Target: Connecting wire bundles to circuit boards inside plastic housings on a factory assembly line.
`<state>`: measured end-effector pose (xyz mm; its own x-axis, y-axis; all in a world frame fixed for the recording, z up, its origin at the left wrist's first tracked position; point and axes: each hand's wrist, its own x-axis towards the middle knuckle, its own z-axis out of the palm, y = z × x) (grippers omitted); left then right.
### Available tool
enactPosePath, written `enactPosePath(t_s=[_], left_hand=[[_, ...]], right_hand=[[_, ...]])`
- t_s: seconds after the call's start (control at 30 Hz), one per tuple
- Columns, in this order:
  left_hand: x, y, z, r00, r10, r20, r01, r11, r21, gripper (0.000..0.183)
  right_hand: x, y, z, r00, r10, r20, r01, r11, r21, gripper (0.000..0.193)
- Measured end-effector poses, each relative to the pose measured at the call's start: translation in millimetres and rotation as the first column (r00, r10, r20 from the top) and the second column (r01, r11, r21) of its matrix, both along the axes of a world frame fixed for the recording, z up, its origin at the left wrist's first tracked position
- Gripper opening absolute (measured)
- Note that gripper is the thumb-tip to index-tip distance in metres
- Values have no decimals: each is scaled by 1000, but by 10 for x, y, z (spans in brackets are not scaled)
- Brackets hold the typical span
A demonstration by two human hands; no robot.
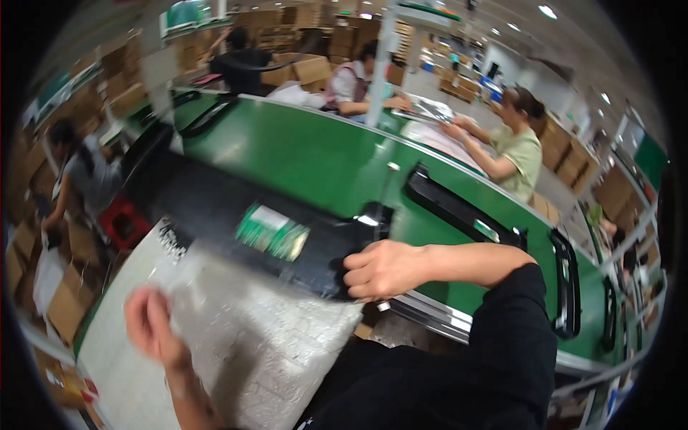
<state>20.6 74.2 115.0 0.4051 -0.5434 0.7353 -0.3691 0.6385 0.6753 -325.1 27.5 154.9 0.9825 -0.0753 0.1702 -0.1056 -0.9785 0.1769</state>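
A long black plastic panel (208, 193), perhaps a car trim part, slants across the view from upper left to centre. A green and white label (272, 231) is stuck on its face. My right hand (383, 271) is closed around the panel's near right end. Over the plastic-wrapped pale work surface (265, 337), my left hand (156, 326) is raised apart from the panel. Motion smears its fingers. Several small white and dark pieces (170, 241) lie on that surface by the panel's lower edge.
A green conveyor belt (287, 140) runs behind the panel, carrying more black parts, one being a long labelled piece (459, 204). Across the belt, a person in light green (522, 147) handles a wrapped item. A red stool (125, 221) stands at left near cardboard boxes (68, 301).
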Motion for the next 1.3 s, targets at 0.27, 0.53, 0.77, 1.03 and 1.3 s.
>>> enactPosePath(t_s=[0.27,0.53,0.77,1.03,1.3], left_hand=[[-652,934,-484,593,-240,768,-188,887,422,41],[-532,943,-597,650,-309,694,-298,736,607,27],[-532,386,-474,603,-654,457,131,646,752,23],[-753,-421,-199,754,-484,-443,614,279,739,24],[-533,-513,-476,790,-572,-221,467,326,822,22]], right_hand=[[508,-724,-837,964,266,-26,-267,955,-131,24],[648,-915,-700,978,61,199,-96,981,169,41],[677,-925,-597,802,-383,459,478,872,-107,4],[1020,-756,-558,852,-345,394,373,928,6,10],[966,-744,-676,877,-103,470,4,979,206,18]])
